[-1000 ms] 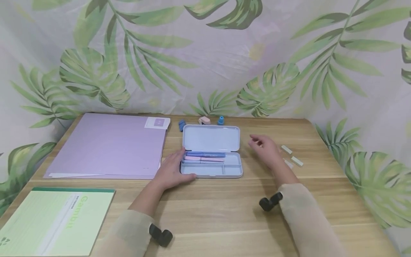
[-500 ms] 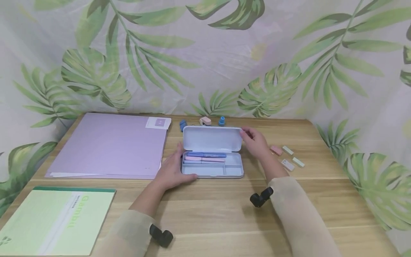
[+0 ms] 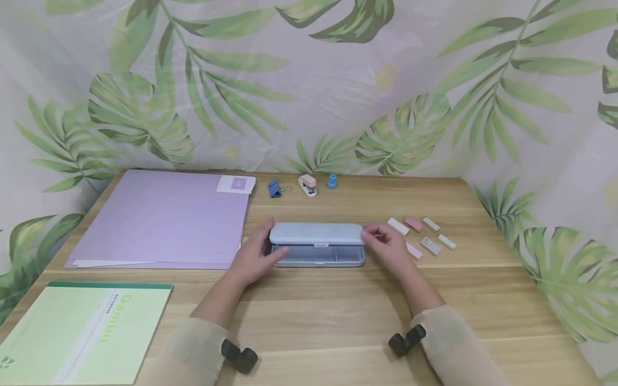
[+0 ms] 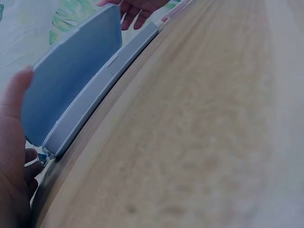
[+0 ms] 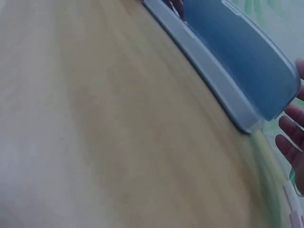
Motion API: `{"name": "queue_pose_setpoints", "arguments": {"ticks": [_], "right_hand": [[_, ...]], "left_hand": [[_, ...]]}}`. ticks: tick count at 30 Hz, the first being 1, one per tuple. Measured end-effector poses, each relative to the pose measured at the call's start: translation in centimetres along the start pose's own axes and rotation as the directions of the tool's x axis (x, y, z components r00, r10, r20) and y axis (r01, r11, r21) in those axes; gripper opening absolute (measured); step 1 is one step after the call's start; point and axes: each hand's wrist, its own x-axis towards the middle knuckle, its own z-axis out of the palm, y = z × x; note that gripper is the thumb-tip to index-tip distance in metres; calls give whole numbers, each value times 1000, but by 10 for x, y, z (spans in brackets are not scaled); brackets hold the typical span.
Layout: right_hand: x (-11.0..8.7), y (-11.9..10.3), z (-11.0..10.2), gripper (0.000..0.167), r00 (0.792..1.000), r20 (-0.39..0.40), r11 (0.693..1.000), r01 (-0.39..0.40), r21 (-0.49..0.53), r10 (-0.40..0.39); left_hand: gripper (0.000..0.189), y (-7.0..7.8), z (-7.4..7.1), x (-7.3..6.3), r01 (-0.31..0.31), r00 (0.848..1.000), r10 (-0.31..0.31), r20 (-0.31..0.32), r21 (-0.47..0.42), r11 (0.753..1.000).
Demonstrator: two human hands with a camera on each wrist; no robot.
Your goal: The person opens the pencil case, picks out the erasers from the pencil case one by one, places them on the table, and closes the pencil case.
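A light blue pencil case (image 3: 304,257) lies on the wooden table, its lid (image 3: 316,234) tilted forward over the base and part-way down. Along the front, compartments still show; the pens behind are hidden by the lid. My left hand (image 3: 251,258) holds the case's left end, its fingers bent at the rear corner (image 4: 45,154) and its thumb raised by the lid in the left wrist view. With thumb and fingers, my right hand (image 3: 390,247) pinches the lid's right corner. In the right wrist view, that hand's fingers (image 5: 292,126) are beside the lid's edge.
Several small eraser-like blocks (image 3: 430,246) lie right of the case. Behind it are a blue binder clip (image 3: 274,188), a pink-and-white stapler (image 3: 307,185) and a small blue cone-shaped piece (image 3: 332,181). Leftward lie a purple folder (image 3: 164,220) and a green notebook (image 3: 87,332).
My right hand has moved from beside the blocks to the lid's corner and swung the lid forward and down, covering the pens. My left hand stays at the case's left end, thumb slightly raised.
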Motion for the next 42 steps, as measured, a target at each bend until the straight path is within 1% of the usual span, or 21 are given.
{"name": "queue_pose_setpoints", "arguments": {"ticks": [2, 3, 6, 9, 13, 20, 27, 34, 36, 37, 39, 40, 41, 42], "right_hand": [[-6, 4, 0, 29, 999, 53, 999, 15, -45, -13], [-8, 6, 0, 33, 997, 82, 997, 16, -76, -10], [-13, 8, 1, 50, 988, 151, 987, 8, -163, 17], [-16, 7, 3, 63, 980, 191, 966, -2, -260, 54], [-18, 5, 7, 74, 971, 228, 946, -1, -323, 78], [-20, 6, 11, 76, 971, 227, 957, -2, -291, 72], [-20, 5, 12, 77, 971, 226, 956, -6, -294, 76], [-22, 7, 15, 77, 972, 227, 958, 9, -288, 59], [-22, 6, 16, 78, 974, 222, 953, 23, -303, 47], [-21, 6, 17, 77, 975, 218, 945, 40, -324, 33], [-17, 5, 17, 77, 979, 206, 915, 86, -393, -4], [-14, 4, 17, 77, 980, 198, 891, 108, -441, -21], [-9, 2, 16, 77, 981, 189, 859, 134, -495, -45], [-4, 1, 16, 77, 982, 176, 819, 154, -553, -67]], "left_hand": [[85, 0, -1, -2, 8, 1000, -9, 19, 10, 1000], [84, 0, -2, -3, 16, 999, -17, 31, 17, 1000], [87, 1, -4, -7, 40, 997, -42, 58, 29, 999], [89, 3, -6, -10, 47, 996, -48, 70, 20, 999], [91, 4, -7, -11, 43, 996, -44, 75, 20, 999], [90, 2, -6, -12, 53, 996, -55, 76, 31, 998], [91, 4, -8, -11, 70, 993, -74, 94, 39, 997], [92, 0, -7, -12, 63, 994, -65, 88, 31, 998], [93, -2, -7, -12, 60, 994, -63, 86, 33, 998], [92, -2, -7, -11, 57, 995, -60, 83, 38, 998], [91, -2, -8, -9, 47, 997, -52, 65, 76, 996], [89, -1, -9, -7, 39, 998, -45, 52, 114, 993], [87, 0, -11, -4, 22, 999, -28, 36, 167, 986], [83, 1, -13, 0, 10, 1000, -15, 19, 219, 976]]}}
